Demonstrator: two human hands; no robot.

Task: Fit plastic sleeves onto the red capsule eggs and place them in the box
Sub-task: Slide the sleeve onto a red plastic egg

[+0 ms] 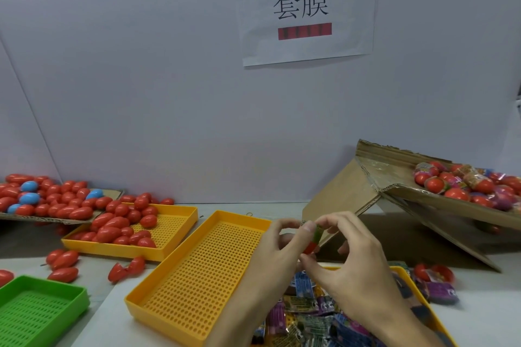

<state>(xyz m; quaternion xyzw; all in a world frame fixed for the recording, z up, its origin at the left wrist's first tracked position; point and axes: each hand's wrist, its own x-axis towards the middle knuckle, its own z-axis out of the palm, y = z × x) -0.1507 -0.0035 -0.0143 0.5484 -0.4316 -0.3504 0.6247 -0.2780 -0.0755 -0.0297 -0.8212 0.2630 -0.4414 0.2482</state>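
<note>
A red plastic capsule egg [310,247] is sitting between our two hands just right of centre, low in the view, with a greenish printed plastic sleeve [318,235] partly over its upper end. Our left hand [277,248] is pinching the egg and sleeve from the nine o'clock side, fingers curled in around them. Our right hand [349,259] is gripping from the three o'clock side, its thumb and fingertips closing on the sleeve's top and the egg's lower end.

At six o'clock from the hands we are seeing a yellow perforated plastic tray [406,276] heaped with flat printed sleeves [304,315] in purple, blue and green. At nine o'clock a second yellow perforated tray [197,270] is lying bare. Farther toward ten o'clock a third yellow tray [174,222] is holding loose red eggs [118,229], and behind it a cardboard sheet [112,194] is carrying a pile of red eggs with a few blue ones [29,191]. At two o'clock a tilted brown cardboard box [366,191] is holding sleeved eggs [465,183]. A green perforated tray [42,310] is lying at seven o'clock. A white paper sign [307,8] is hanging on the wall at twelve o'clock.
</note>
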